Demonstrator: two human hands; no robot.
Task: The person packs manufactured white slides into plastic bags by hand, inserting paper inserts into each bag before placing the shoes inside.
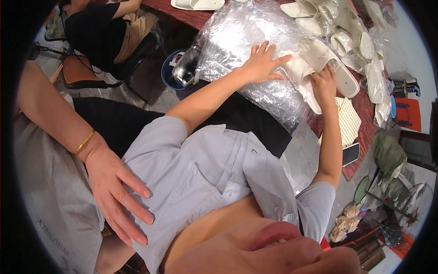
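My left hand (261,66) lies with its fingers spread on a pile of clear plastic bags (232,39) on the table, and it holds nothing. My right hand (325,86) has its fingers curled at the strap opening of a cream slipper (321,55), gripping it; the fingertips are partly hidden. A second cream slipper (301,80) lies beside it, between my two hands, on top of the plastic. Its toe end is near my left thumb.
Bagged cream slippers (346,45) heap along the far right of the dark red table (365,141). Cream dotted sheets (349,121) and a phone (351,154) lie near its edge. Another person's hand (112,187) touches my shirt. A blue bin (171,75) stands left of the plastic.
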